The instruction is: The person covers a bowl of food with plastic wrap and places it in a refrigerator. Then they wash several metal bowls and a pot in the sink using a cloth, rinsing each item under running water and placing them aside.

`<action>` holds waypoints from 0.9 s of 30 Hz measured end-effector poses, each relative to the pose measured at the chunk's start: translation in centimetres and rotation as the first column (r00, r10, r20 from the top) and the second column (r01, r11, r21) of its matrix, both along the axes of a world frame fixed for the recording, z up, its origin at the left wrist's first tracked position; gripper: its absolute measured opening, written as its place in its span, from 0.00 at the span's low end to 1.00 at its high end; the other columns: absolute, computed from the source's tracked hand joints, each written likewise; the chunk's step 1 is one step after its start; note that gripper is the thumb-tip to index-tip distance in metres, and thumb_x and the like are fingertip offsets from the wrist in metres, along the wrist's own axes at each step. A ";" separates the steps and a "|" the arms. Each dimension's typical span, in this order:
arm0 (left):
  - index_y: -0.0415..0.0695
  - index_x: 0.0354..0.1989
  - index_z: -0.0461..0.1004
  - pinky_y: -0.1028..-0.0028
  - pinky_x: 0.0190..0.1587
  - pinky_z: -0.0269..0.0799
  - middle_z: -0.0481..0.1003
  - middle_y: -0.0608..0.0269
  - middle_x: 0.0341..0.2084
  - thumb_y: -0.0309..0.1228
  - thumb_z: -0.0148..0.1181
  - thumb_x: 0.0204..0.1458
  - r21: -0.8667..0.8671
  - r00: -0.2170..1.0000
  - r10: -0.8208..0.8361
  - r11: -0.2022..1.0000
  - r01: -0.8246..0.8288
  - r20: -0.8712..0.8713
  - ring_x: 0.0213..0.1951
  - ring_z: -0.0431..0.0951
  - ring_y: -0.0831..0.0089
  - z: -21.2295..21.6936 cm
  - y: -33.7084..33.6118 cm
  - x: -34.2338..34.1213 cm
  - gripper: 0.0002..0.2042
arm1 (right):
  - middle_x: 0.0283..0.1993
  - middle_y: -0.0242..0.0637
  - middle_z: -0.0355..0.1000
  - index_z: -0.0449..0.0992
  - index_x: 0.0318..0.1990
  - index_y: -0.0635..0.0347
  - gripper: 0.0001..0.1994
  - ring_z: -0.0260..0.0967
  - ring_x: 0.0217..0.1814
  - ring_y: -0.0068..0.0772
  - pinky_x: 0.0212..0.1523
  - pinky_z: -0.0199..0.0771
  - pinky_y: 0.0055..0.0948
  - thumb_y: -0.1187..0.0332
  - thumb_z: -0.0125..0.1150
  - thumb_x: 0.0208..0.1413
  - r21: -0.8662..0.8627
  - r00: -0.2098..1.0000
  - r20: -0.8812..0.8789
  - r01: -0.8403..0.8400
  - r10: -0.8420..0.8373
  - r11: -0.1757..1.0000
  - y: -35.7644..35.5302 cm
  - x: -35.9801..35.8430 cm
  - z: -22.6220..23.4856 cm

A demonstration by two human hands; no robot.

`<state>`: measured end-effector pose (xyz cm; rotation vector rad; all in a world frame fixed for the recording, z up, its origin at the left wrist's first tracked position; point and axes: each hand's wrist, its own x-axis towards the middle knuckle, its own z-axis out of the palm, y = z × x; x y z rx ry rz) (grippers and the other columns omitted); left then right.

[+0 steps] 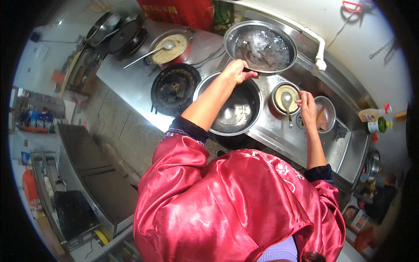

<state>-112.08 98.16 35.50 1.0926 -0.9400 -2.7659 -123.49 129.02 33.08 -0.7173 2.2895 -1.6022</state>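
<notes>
My left hand (pixel 239 72) is closed at the near left rim of a wide metal basin (pixel 291 60) of water, whose surface is rippling. Just below that forearm, a deep steel pot (pixel 258 114) stands in front of the basin, partly covered by my arm. On the right, my right hand (pixel 307 104) has its fingers curled at the right rim of a small round pot (pixel 274 105). Pale yellowish contents fill this pot, and a metal ladle (pixel 286 100) rests in it, handle toward me. Beside my right wrist sits a metal bowl (pixel 332 114) with pinkish contents.
A dark, crusted pan (pixel 176 89) lies left of the deep pot. Behind it stands a red pot (pixel 185 53) of pale food with a long ladle (pixel 168 45). A white pipe (pixel 320 52) runs along the wall. Bottles (pixel 371 115) stand at the far right.
</notes>
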 end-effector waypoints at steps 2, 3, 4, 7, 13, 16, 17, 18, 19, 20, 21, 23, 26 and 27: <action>0.21 0.50 0.58 0.75 0.22 0.81 0.73 0.28 0.30 0.21 0.43 0.48 -0.033 0.999 0.043 0.999 -0.044 -0.025 0.22 0.79 0.54 1.7 -1.3 2.5 0.20 | 0.39 0.37 0.73 0.71 0.48 0.65 0.19 0.73 0.35 0.24 0.35 0.72 0.23 0.56 0.50 0.63 0.019 0.986 0.160 -0.049 0.045 0.999 -1.4 3.0 0.0; 0.22 0.50 0.58 0.75 0.22 0.81 0.73 0.30 0.30 0.20 0.43 0.48 -0.074 0.997 0.060 0.995 -0.063 -0.048 0.24 0.79 0.54 2.4 -1.8 3.7 0.20 | 0.38 0.38 0.74 0.68 0.53 0.67 0.24 0.74 0.34 0.26 0.36 0.72 0.23 0.52 0.53 0.61 0.037 0.978 0.180 -0.110 0.101 0.993 -1.8 4.6 0.1; 0.23 0.50 0.59 0.74 0.22 0.81 0.73 0.32 0.32 0.20 0.45 0.48 -0.106 0.992 0.115 0.987 -0.120 -0.051 0.25 0.79 0.53 2.8 -2.2 5.2 0.19 | 0.39 0.40 0.74 0.67 0.55 0.67 0.28 0.74 0.34 0.27 0.36 0.73 0.24 0.50 0.55 0.59 0.175 0.976 0.128 -0.198 0.177 0.964 -2.5 6.0 0.1; 0.24 0.51 0.58 0.67 0.25 0.82 0.71 0.33 0.39 0.20 0.44 0.47 -0.203 0.966 0.257 0.947 -0.249 0.017 0.28 0.78 0.46 3.7 -4.2 10.1 0.21 | 0.40 0.48 0.74 0.65 0.57 0.70 0.36 0.75 0.32 0.32 0.31 0.76 0.27 0.46 0.61 0.52 0.286 0.882 0.386 -0.393 0.270 0.874 -4.1 9.1 -0.5; 0.23 0.53 0.57 0.70 0.27 0.82 0.69 0.31 0.44 0.21 0.42 0.49 -0.242 0.954 0.296 0.930 -0.278 0.041 0.32 0.78 0.44 3.3 -8.1 22.8 0.22 | 0.36 0.50 0.75 0.69 0.48 0.73 0.16 0.76 0.28 0.37 0.23 0.79 0.33 0.72 0.55 0.52 0.255 0.862 0.471 -0.337 0.188 0.906 -6.1 11.3 -3.6; 0.22 0.53 0.55 0.77 0.23 0.81 0.70 0.25 0.40 0.22 0.40 0.50 -0.253 0.936 0.316 0.928 -0.272 0.152 0.28 0.79 0.51 2.1 -9.0 28.4 0.22 | 0.33 0.51 0.75 0.70 0.46 0.73 0.15 0.75 0.27 0.38 0.23 0.78 0.34 0.73 0.55 0.51 0.285 0.895 0.393 -0.338 0.212 0.897 -6.2 11.8 -5.1; 0.22 0.53 0.55 0.77 0.23 0.81 0.70 0.24 0.39 0.22 0.40 0.50 -0.235 0.929 0.330 0.928 -0.288 0.167 0.27 0.79 0.52 1.4 -9.1 29.8 0.22 | 0.32 0.51 0.74 0.71 0.44 0.74 0.14 0.75 0.27 0.38 0.23 0.77 0.35 0.73 0.55 0.51 0.307 0.907 0.373 -0.319 0.195 0.897 -6.2 11.9 -5.4; 0.21 0.53 0.54 0.77 0.22 0.80 0.70 0.23 0.38 0.23 0.40 0.50 -0.217 0.922 0.343 0.928 -0.303 0.182 0.27 0.79 0.53 0.6 -9.2 31.1 0.22 | 0.32 0.51 0.74 0.71 0.43 0.74 0.14 0.75 0.27 0.38 0.23 0.77 0.35 0.73 0.55 0.51 0.317 0.926 0.329 -0.294 0.187 0.901 -6.2 12.2 -5.8; 0.21 0.53 0.54 0.78 0.22 0.80 0.70 0.21 0.37 0.23 0.40 0.50 -0.208 0.907 0.361 0.925 -0.319 0.217 0.26 0.79 0.55 -0.3 -9.3 32.1 0.22 | 0.32 0.50 0.74 0.72 0.43 0.74 0.14 0.75 0.27 0.38 0.23 0.76 0.35 0.72 0.55 0.50 0.329 0.929 0.329 -0.281 0.170 0.901 -6.2 12.3 -6.1; 0.19 0.48 0.58 0.81 0.20 0.78 0.71 0.21 0.35 0.23 0.41 0.52 -0.230 0.902 0.382 0.914 -0.335 0.201 0.20 0.77 0.68 -1.3 -9.2 33.0 0.19 | 0.31 0.50 0.74 0.72 0.41 0.74 0.13 0.74 0.27 0.37 0.22 0.75 0.35 0.72 0.55 0.50 0.272 0.940 0.290 -0.263 0.182 0.926 -6.2 12.6 -6.4; 0.19 0.49 0.58 0.82 0.20 0.78 0.71 0.21 0.35 0.24 0.42 0.52 -0.200 0.901 0.389 0.915 -0.352 0.194 0.21 0.77 0.68 -2.2 -9.4 33.9 0.19 | 0.30 0.47 0.74 0.73 0.41 0.73 0.13 0.73 0.25 0.35 0.21 0.74 0.33 0.73 0.55 0.50 0.249 0.954 0.225 -0.252 0.197 0.935 -6.2 12.8 -6.6; 0.19 0.49 0.58 0.82 0.21 0.78 0.71 0.21 0.35 0.24 0.42 0.52 -0.139 0.891 0.408 0.912 -0.386 0.200 0.21 0.77 0.69 -4.1 -9.7 35.3 0.20 | 0.29 0.45 0.74 0.73 0.41 0.73 0.12 0.72 0.24 0.33 0.22 0.73 0.33 0.73 0.55 0.50 0.198 0.950 0.252 -0.239 0.186 0.951 -6.4 13.2 -7.2; 0.18 0.50 0.58 0.83 0.21 0.78 0.71 0.20 0.37 0.24 0.42 0.51 -0.111 0.909 0.372 0.928 -0.357 0.188 0.22 0.77 0.69 -7.0 -10.4 36.9 0.21 | 0.29 0.41 0.74 0.74 0.40 0.72 0.12 0.71 0.25 0.30 0.25 0.71 0.32 0.73 0.55 0.51 0.263 0.944 0.305 -0.212 0.127 0.941 -6.9 13.6 -7.9; 0.18 0.50 0.58 0.83 0.22 0.78 0.71 0.20 0.37 0.24 0.42 0.51 -0.064 0.919 0.345 0.939 -0.339 0.191 0.22 0.77 0.69 -7.8 -10.8 37.1 0.21 | 0.29 0.41 0.74 0.74 0.40 0.71 0.11 0.71 0.25 0.30 0.26 0.71 0.31 0.73 0.55 0.51 0.299 0.946 0.315 -0.175 0.076 0.938 -7.2 13.7 -8.1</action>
